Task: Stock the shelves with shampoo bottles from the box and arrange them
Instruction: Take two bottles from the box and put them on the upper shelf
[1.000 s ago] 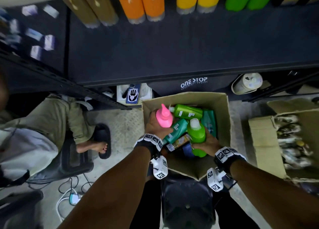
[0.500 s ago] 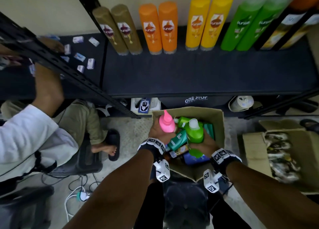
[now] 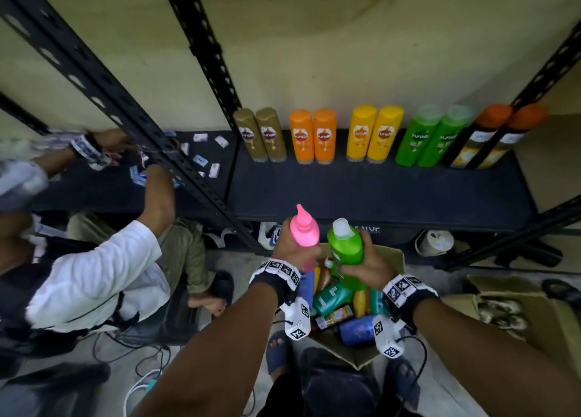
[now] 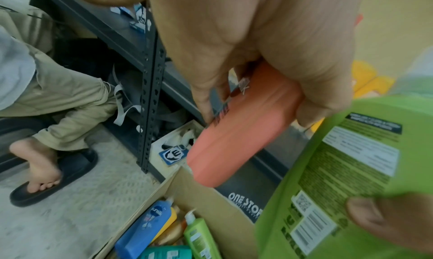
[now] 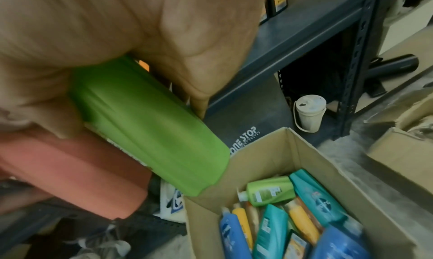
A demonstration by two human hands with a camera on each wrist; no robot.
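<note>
My left hand [image 3: 290,247] grips a pink bottle [image 3: 304,228] upright, its pointed cap up; the left wrist view shows the fingers curled round the pink bottle [image 4: 241,133]. Beside it my right hand [image 3: 366,259] grips a green bottle [image 3: 345,242] with a white cap, seen close as the green bottle [image 5: 150,126] in the right wrist view. Both are raised above the open cardboard box [image 3: 391,256] on the floor, just in front of the dark shelf [image 3: 393,196]. Several bottles [image 5: 276,216] lie in the box [image 5: 311,151].
Pairs of brown, orange, yellow, green and dark bottles [image 3: 327,135] stand along the shelf's back edge; its front is bare. Another person [image 3: 94,275] sits at the left, reaching onto the neighbouring shelf. A second box [image 3: 534,316] stands at the right, a beige cup [image 3: 435,242] under the shelf.
Both hands have risen out of the box with the pink and green bottles, up to shelf height. My head has tilted up, bringing the shelf and wall into view.
</note>
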